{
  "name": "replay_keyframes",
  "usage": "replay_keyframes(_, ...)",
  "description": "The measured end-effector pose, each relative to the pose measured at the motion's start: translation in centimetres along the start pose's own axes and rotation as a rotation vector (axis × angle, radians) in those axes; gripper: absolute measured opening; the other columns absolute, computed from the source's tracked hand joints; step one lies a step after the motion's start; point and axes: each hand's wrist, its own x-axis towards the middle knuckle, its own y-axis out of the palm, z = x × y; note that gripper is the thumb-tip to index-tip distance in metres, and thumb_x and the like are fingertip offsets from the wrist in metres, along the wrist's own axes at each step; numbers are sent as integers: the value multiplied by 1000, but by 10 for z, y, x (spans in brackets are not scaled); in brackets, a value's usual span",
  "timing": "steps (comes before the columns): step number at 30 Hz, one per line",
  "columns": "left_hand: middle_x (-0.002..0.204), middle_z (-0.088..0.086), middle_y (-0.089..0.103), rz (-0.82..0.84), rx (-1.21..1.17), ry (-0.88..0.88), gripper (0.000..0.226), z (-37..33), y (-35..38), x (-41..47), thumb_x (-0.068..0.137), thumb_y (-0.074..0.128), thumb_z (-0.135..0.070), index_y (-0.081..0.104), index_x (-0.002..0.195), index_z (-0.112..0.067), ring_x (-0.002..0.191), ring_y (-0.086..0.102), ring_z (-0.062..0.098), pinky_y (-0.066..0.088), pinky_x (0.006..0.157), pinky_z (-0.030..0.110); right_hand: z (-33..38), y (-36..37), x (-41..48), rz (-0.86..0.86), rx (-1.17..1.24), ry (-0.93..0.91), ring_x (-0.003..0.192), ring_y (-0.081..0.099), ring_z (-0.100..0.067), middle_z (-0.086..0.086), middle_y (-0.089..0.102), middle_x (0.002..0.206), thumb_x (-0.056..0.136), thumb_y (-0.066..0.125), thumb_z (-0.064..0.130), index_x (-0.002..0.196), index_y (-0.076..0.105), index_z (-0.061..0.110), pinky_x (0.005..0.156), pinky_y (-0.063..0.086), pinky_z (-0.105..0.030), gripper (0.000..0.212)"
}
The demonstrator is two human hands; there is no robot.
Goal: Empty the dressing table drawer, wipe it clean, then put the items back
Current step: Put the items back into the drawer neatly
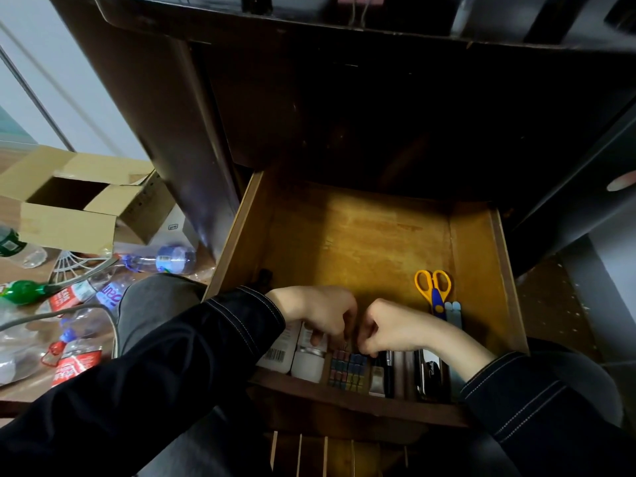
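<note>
I read this as the put-back step: the drawer (361, 235) is pulled out and bare beyond my hands, with things lined along its front wall. My left hand (316, 309) and right hand (392, 325) meet, fingers curled down onto the clips (347, 371) just below them. I cannot tell whether either pinches one. Bottles (308, 359) lie under the left hand and scissors (434, 290) beyond the right. The next move calls for seating a clip squarely in its row.
</note>
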Motion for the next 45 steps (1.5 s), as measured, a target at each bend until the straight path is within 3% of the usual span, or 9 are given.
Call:
replay_keyframes(5, 91, 11, 72, 2, 2, -3, 21, -2, -1, 0, 88, 73, -10, 68, 108, -4, 44, 58, 13, 37, 41, 20, 1, 0, -2, 8, 0, 1, 66, 59, -8, 3, 73, 69, 79, 71, 14, 76, 76, 8, 66, 45, -31, 8)
replay_keyframes(12, 100, 16, 75, 24, -20, -6, 24, -1, 0, 1, 87, 72, -8, 67, 110, -2, 47, 60, 14, 43, 53, 27, 1, 1, -2, 25, -32, -22, 70, 60, -11, -2, 75, 78, 82, 71, 13, 82, 77, 7, 68, 47, -33, 8)
replay_keyframes(26, 98, 14, 76, 38, -27, -34, 28, 5, -1, 5, 88, 71, -9, 65, 114, -2, 44, 58, 12, 38, 41, 21, 0, 0, -1, 42, -11, 1, 70, 60, -11, -2, 75, 77, 83, 74, 18, 86, 77, 7, 68, 47, -31, 11)
replay_keyframes(33, 96, 19, 75, -8, -111, -43, 24, 12, -8, 7, 86, 73, -8, 65, 109, -5, 44, 58, 14, 42, 42, 25, -2, -7, -1, -122, 49, -1, 52, 53, -2, 5, 74, 69, 91, 65, 24, 76, 69, 18, 54, 42, -27, 17)
replay_keyframes(36, 87, 18, 75, -108, -189, -36, 14, 21, -14, 2, 85, 71, -6, 68, 99, -7, 46, 59, 17, 44, 43, 26, -4, -11, -6, -277, 62, -4, 61, 62, -7, 6, 73, 69, 94, 63, 29, 77, 69, 25, 65, 52, -36, 19)
replay_keyframes(40, 75, 7, 73, -399, -334, 38, 3, 22, -20, -5, 89, 68, -12, 70, 89, -10, 48, 59, 13, 45, 42, 24, -7, -21, -24, -478, 92, -6, 69, 67, -5, 13, 72, 73, 96, 61, 33, 89, 69, 34, 73, 57, -39, 11)
replay_keyframes(45, 67, 4, 69, -720, -522, 158, 8, 15, -29, -31, 94, 64, -13, 69, 88, -10, 50, 61, 14, 47, 46, 23, 9, -45, -61, -741, -61, -54, 68, 62, -3, 12, 64, 79, 100, 57, 38, 106, 54, 45, 59, 48, -18, 9)
